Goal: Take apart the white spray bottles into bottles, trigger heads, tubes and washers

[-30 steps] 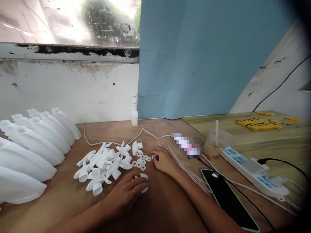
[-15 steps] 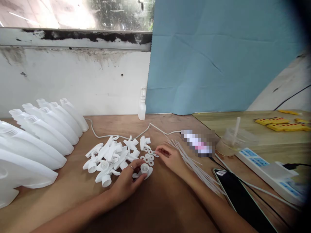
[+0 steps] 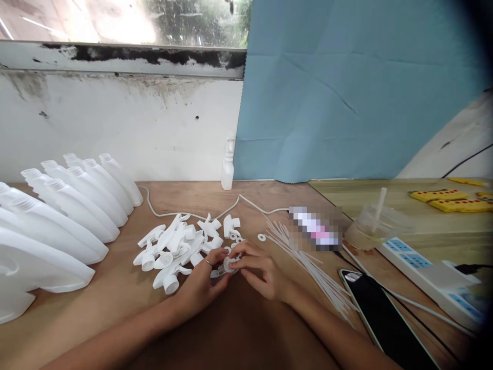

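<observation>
Head view | white spray head (image 3: 228, 265) is held between both hands, just beside the near edge of the pile of spray heads (image 3: 173, 246) on the table (image 3: 250, 329) | left hand (image 3: 200, 285) is clenched around it | right hand (image 3: 259, 271) is pinched onto its top | loose washers (image 3: 234, 236) are seen just behind | thin tubes (image 3: 308, 259) are spread to the right
</observation>
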### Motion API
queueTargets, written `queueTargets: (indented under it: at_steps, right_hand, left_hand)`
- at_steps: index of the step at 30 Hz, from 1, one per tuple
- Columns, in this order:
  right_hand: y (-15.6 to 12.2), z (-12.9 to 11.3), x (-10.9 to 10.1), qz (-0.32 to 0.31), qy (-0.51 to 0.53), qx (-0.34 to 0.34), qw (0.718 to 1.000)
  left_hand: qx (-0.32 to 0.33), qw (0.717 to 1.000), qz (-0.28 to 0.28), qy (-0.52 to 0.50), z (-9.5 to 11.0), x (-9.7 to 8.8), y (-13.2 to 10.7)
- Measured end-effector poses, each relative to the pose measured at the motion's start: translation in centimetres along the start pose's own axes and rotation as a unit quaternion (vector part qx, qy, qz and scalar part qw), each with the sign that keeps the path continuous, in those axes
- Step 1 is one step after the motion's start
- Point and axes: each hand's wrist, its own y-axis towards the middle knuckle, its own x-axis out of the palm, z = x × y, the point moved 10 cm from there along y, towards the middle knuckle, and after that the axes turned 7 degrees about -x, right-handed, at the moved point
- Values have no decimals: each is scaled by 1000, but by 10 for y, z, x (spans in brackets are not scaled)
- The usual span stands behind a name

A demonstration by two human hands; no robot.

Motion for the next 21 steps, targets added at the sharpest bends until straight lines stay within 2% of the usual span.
queueTargets:
  at_steps: [7,11,14,21]
  right_hand:
    - [-5,13,-1,3,8,62,998]
    - [-5,11,5,-35,-53,27,998]
    - [-6,9,12,-56,-99,-9,993]
    - [-10,14,10,-5,-95,-1,995]
  left_hand:
    - [6,997,2,71,5,-1,-2]
    - [63,985,-15,163,16,3,-5]
    - [72,978,-21,196,19,4,-6]
    - [71,972,-8,224,12,6,-5]
